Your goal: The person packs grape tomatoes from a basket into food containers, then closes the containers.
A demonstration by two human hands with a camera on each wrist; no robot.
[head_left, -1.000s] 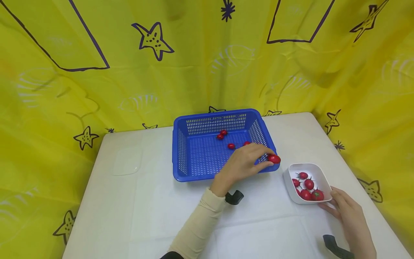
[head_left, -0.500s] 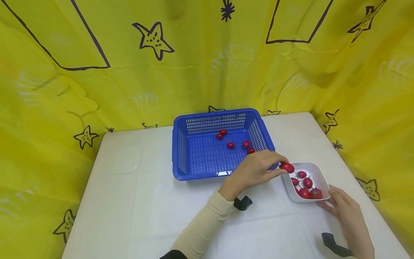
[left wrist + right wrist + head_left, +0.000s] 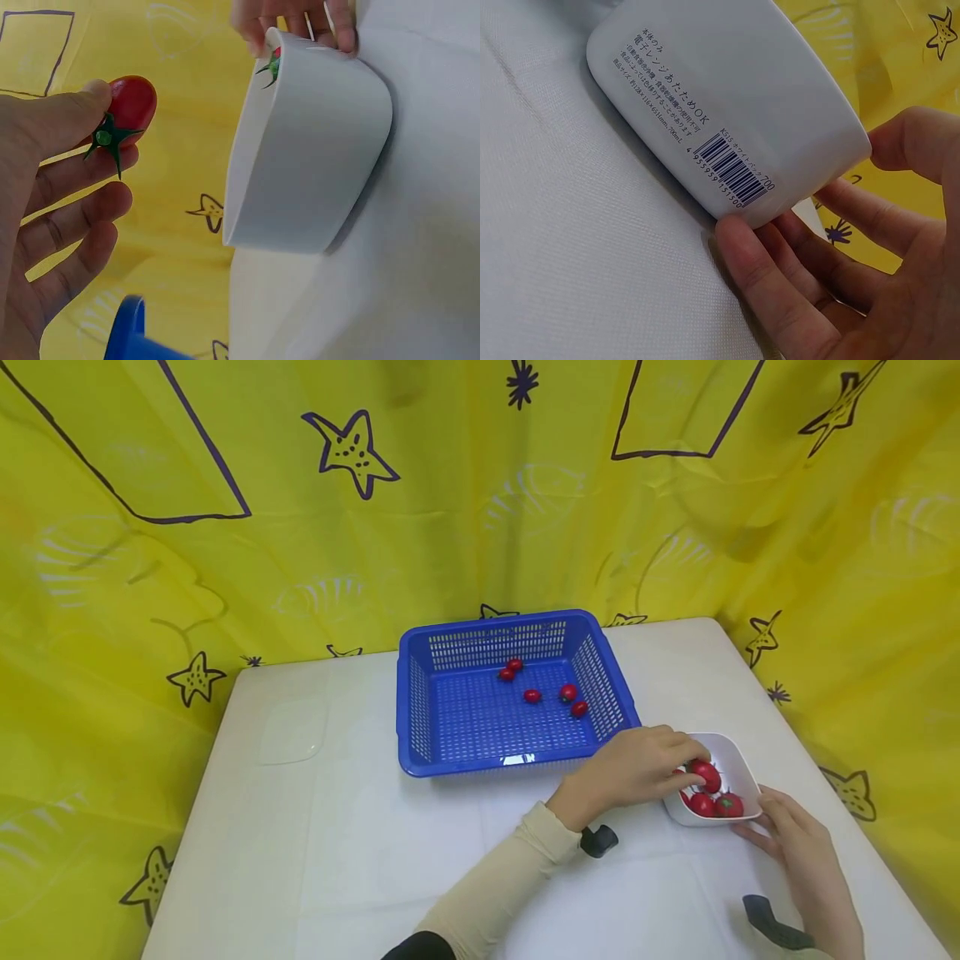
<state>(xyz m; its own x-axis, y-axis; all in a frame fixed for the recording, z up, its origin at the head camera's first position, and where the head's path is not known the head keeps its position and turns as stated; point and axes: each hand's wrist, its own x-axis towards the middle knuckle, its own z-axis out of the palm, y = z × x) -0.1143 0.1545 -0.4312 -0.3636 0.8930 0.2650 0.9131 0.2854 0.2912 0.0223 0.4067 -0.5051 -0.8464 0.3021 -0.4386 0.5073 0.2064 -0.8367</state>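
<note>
My left hand (image 3: 637, 768) pinches a red cherry tomato (image 3: 133, 103) between thumb and forefinger, its green star-shaped calyx showing, while the other fingers are loosely bent. In the head view it is over the small white plastic container (image 3: 733, 760), which stands on the table at the right. Several cherry tomatoes (image 3: 728, 805) lie inside; the hand and the held tomato hide some of them. With its thumb at the rim and fingers low against the wall, my right hand (image 3: 810, 852) grips the container's near right corner. Printed text and a barcode (image 3: 731, 169) mark that outer wall.
A blue mesh basket (image 3: 450, 767) stands at the back middle, with several cherry tomatoes (image 3: 568, 692) in it. Left on the white table (image 3: 360, 860) lies a clear, rounded-square sheet like a lid (image 3: 292, 732). A yellow patterned curtain (image 3: 435, 543) hangs close behind and at both sides.
My left hand has carried the cherry tomato right and toward me, from the basket's right rim to over the white container. The right hand keeps its grip in place.
</note>
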